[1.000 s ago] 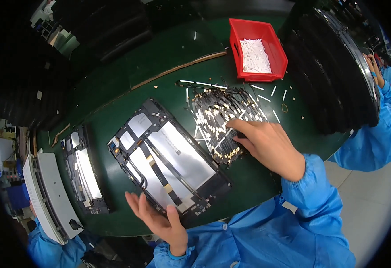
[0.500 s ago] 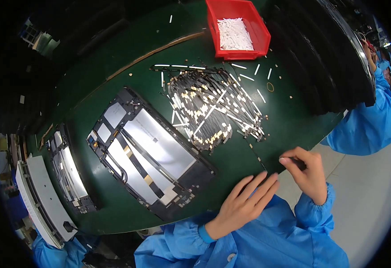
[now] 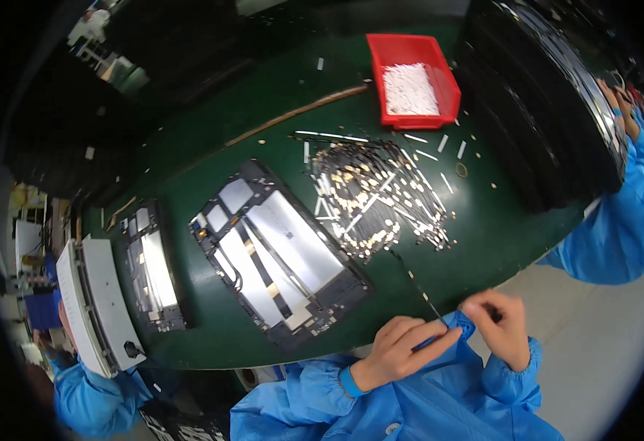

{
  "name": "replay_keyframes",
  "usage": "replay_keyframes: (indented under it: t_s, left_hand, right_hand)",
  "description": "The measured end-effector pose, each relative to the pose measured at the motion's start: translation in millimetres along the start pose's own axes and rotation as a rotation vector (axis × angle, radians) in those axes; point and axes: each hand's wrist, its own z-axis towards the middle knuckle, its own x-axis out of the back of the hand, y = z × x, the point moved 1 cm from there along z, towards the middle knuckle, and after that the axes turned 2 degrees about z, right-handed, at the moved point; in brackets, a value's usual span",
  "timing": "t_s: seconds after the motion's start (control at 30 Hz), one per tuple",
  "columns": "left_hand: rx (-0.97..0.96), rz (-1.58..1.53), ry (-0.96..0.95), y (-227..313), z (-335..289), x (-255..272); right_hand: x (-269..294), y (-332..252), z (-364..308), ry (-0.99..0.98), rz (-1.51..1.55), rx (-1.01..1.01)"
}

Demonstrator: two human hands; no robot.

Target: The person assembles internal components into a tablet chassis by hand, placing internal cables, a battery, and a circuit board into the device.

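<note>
A thin dark flex cable (image 3: 417, 283) with small pale patches lies slanting near the table's front edge. Its near end runs to the fingertips of my left hand (image 3: 403, 349), which are closed on it. My right hand (image 3: 504, 327) is just to the right, thumb and index finger pinched together; what sits between them, if anything, is too small to make out. Beyond the cable spreads a heap of similar flex cables (image 3: 373, 195), dark with pale and gold patches, with white strips among them. To the left lies an opened tablet-like device (image 3: 296, 235) with silver battery panels.
A red bin (image 3: 449, 88) of small white pieces stands at the back. Dark stacked panels (image 3: 535, 125) rise at the right. A second opened device (image 3: 156, 268) and a white tray-like object (image 3: 101, 305) lie at left. Blue-sleeved people (image 3: 601, 239) are at both sides.
My left fingers, earlier stretched flat beside the cable, have curled closed on its near end. My right hand stays pinched. The view has shifted, so the table things sit lower and further right.
</note>
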Motion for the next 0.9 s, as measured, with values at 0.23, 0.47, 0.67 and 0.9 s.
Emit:
replay_keyframes:
  t_s: [0.23, 0.47, 0.67, 0.9]
  left_hand:
    - [-0.049, -0.015, 0.124, 8.7, -10.5, 35.9]
    - [0.022, 0.029, 0.131, 17.5, -32.5, 75.4]
    - [0.135, -0.048, 0.219, 17.9, -60.3, 99.7]
    - [0.297, -0.188, 0.479, 6.2, -86.0, 128.8]
  right_hand:
    - [-28.7, -8.7, 5.7, -0.628, 0.539, -0.269]
    - [-55.5, -31.6, 19.1, -0.852, 0.405, -0.14]
    - [-92.3, -61.0, 29.2, -1.087, 0.419, -0.108]
    - [-135.5, -86.1, 31.5, -0.968, 0.34, -0.052]
